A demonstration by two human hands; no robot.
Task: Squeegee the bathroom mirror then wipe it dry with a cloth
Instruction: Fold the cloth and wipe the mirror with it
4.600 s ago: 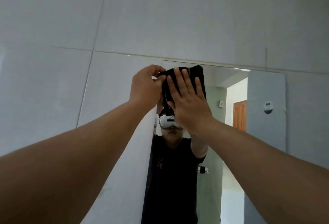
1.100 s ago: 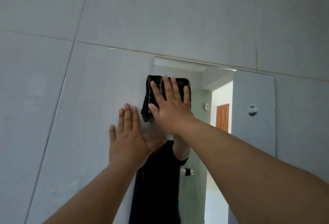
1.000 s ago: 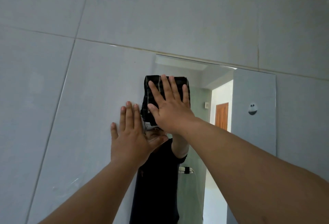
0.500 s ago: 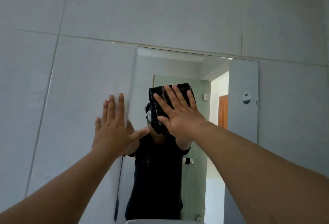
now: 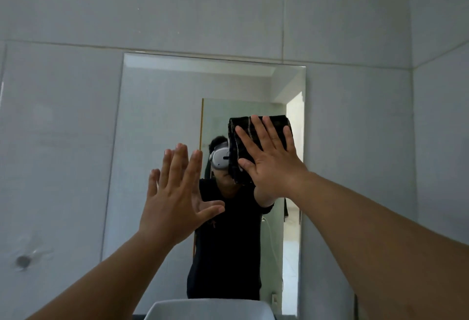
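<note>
The tall frameless mirror (image 5: 157, 106) hangs on the grey tiled wall ahead. A folded black cloth (image 5: 239, 147) with pale stripes lies flat against the glass in the mirror's right half. My right hand (image 5: 272, 159) presses it there with straight, spread fingers. My left hand (image 5: 175, 192) is raised to the left of it, fingers straight and spread, over the middle of the glass; whether it touches the glass is unclear. No squeegee is in view.
A white basin (image 5: 210, 308) shows at the bottom edge under the mirror. Grey wall tiles (image 5: 58, 142) surround the glass, with a small dark round fitting (image 5: 22, 260) low on the left. A wall corner runs down the far right.
My right hand has slid the cloth from the mirror's upper left across to its right half and lower. My left hand has left the wall tile and now hovers over the glass.
</note>
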